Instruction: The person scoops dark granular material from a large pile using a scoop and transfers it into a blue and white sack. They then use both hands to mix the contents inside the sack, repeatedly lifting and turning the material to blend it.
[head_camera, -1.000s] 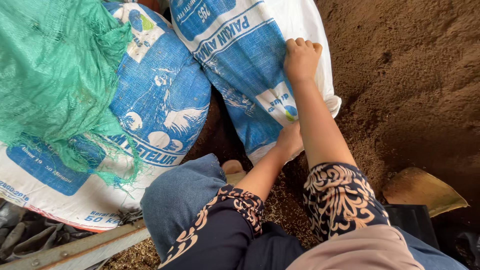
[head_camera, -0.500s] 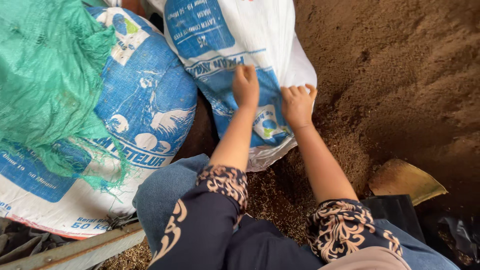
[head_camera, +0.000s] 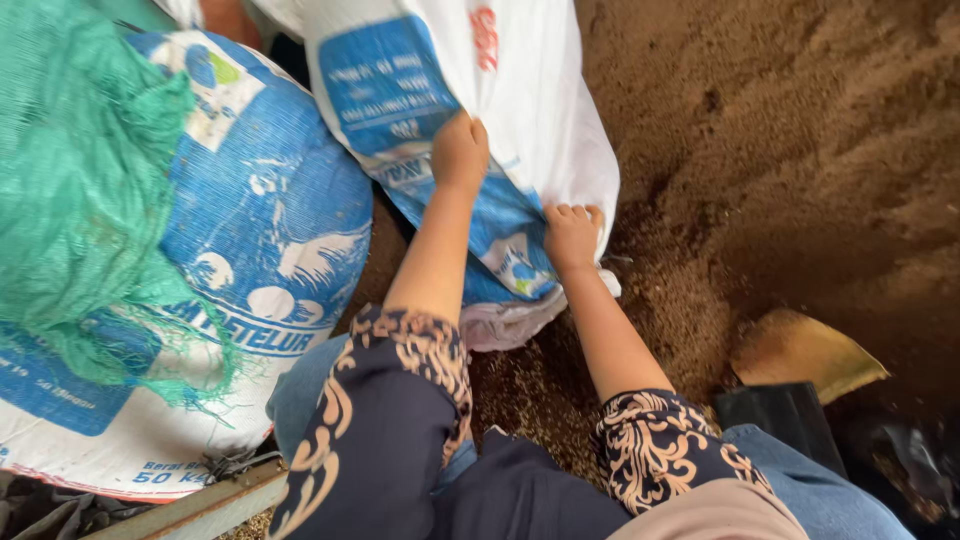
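A crumpled green woven-mesh sack (head_camera: 75, 190) is seen at nine o'clock, draped over a bulging white and blue woven plastic sack (head_camera: 270, 260) that fills the lower left. A grey metal rail (head_camera: 205, 510) is glimpsed below it at seven o'clock.

Towards twelve o'clock a second white woven plastic sack with a blue printed panel (head_camera: 540, 110) is found, leaning down to the centre of the view, its lower end resting on the loose brown grain. The left hand (head_camera: 460, 155) is placed on its front, just above centre, with the fingers curled and the fabric gathered in a closed pinch. The forearm is bare, and a dark sleeve with a tan pattern (head_camera: 400, 400) is worn above it. Blue denim is visible at the knee, at six o'clock.

The right hand (head_camera: 570, 235) is set slightly to the right and lower, at the sack's right edge, with its fingers folded tight over a fold of the white fabric. Both hands are thus clenched on the same sack, close together but apart.

A heap of brown grain or husk (head_camera: 790, 140) occupies the area from one to three o'clock. At four o'clock a flat yellowish scoop blade (head_camera: 800, 350) is lying on the grain, with a black object (head_camera: 780, 415) just below it.
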